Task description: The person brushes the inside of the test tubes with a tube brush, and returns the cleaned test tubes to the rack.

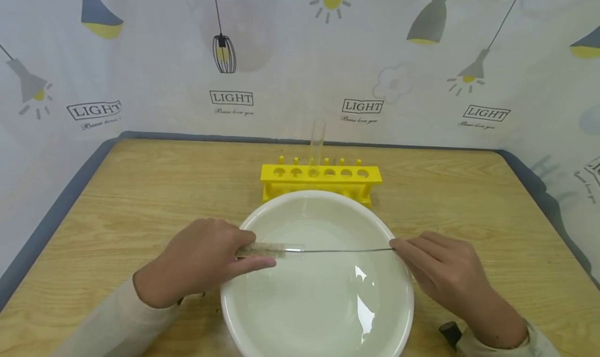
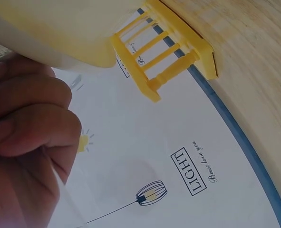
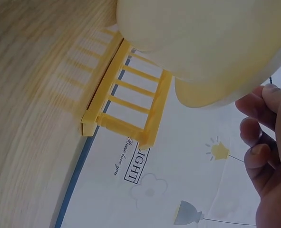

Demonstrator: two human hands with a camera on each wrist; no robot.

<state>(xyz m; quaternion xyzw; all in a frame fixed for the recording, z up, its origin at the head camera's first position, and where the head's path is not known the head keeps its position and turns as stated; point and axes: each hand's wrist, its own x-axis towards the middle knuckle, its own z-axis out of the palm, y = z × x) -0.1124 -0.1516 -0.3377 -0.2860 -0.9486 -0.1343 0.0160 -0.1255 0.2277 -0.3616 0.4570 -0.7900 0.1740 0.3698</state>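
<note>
Over the white basin (image 1: 227, 311), my left hand (image 1: 206, 258) grips a clear test tube (image 1: 299, 247) that lies roughly level, its mouth toward the right. Inside the tube sit the pale bristles of a test tube brush (image 1: 267, 250). The brush's thin twisted wire runs right across the basin to my right hand (image 1: 445, 271), which pinches its end between thumb and fingers near the rim. In the left wrist view the fingers of the left hand (image 2: 31, 109) are curled, and most of the tube is hidden. The right wrist view shows the right hand (image 3: 273, 137) beside the basin's rim.
Behind the basin stands a yellow test tube rack (image 1: 323, 174), with another clear test tube (image 1: 318, 136) upright in it. Bright reflections in the basin look like water. A small dark cylindrical object (image 1: 450, 333) lies by the right wrist. A printed sheet (image 1: 290, 76) borders the wooden table (image 1: 164, 190).
</note>
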